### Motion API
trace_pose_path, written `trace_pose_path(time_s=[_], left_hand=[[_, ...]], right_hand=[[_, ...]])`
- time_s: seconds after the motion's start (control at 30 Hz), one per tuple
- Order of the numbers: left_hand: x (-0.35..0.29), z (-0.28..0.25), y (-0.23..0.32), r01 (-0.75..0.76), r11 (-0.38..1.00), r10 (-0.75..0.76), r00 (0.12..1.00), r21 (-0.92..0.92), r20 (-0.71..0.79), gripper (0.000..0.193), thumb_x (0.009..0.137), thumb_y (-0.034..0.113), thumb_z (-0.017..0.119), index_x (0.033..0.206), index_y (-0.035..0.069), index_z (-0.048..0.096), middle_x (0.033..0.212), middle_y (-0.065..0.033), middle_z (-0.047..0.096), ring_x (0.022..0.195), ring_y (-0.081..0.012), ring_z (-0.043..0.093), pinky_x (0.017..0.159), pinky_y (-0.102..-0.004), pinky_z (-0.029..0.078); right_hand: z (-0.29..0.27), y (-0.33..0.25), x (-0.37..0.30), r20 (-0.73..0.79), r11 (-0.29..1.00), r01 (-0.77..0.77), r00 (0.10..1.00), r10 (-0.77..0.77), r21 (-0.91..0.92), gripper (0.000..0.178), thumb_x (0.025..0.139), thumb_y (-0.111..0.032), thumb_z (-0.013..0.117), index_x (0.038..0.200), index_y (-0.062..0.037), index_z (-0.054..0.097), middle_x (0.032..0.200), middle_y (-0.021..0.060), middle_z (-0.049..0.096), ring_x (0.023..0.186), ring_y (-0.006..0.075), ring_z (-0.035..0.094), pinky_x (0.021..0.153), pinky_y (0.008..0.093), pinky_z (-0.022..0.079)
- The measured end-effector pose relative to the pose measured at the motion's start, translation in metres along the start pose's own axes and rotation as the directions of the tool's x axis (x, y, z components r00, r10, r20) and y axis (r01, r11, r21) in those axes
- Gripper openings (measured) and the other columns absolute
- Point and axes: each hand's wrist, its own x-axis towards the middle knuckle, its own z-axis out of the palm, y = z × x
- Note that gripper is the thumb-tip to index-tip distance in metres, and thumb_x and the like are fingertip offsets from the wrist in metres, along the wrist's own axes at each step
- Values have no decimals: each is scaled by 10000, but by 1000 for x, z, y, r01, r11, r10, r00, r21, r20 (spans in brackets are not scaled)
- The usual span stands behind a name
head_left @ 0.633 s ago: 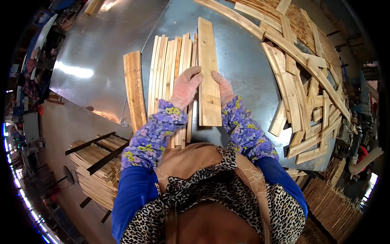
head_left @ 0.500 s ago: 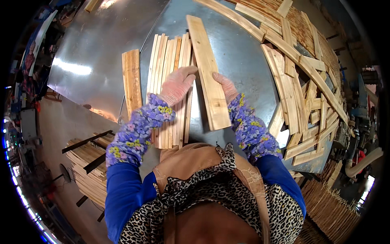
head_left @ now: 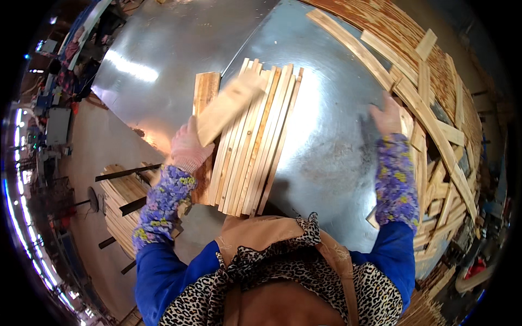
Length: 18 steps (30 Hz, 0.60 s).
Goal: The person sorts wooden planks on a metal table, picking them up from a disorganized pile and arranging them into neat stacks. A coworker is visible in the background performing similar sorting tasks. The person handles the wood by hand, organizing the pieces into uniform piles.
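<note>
My left hand point(head_left: 190, 144), in a pale pink glove, is closed on the near end of a wooden board point(head_left: 231, 106). That board slants up to the right, a little blurred, over a row of narrow boards stood on edge point(head_left: 255, 146). Under and beside it a wider board point(head_left: 206, 87) lies flat on the left of the row. My right hand point(head_left: 387, 117), gloved too, reaches to the edge of the jumbled wooden boards point(head_left: 435, 136) on the right. Its thumb stands apart from the fingers; whether it touches a board there, I cannot tell.
The boards lie on a shiny metal tabletop point(head_left: 331, 136) with a seam running across it. A long board point(head_left: 375, 68) slants across the right pile. At lower left, a stack of boards point(head_left: 117, 198) sits by dark metal bars point(head_left: 130, 173).
The board both hands held over the row's right side has swung left, now in my left hand alone. My right hand has let go and moved right to the pile. The view has shifted.
</note>
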Motion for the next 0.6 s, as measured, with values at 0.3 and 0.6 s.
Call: trace_pose_path(time_s=[0.3,0.6], left_hand=[[28,76,-14,457,870,-442,889,-184,117,1129,833,443,896,1713,50,306,1647,-254,492,1518,-410,508,1239,-480,471],[35,71,-4,444,884,-415,889,-145,195,1145,831,458,891,1726,72,290,1646,-248,495,1520,-422,501,1244,-486,466]], right_hand=[[-85,189,39,-31,631,-340,894,448,-697,1064,864,-482,771,1774,-299,251,1771,233,365,1607,508,360,1295,530,397],[-85,155,70,31,726,-332,899,437,-602,791,1012,-559,642,1683,-183,456,1315,314,725,1219,492,702,1049,562,540]])
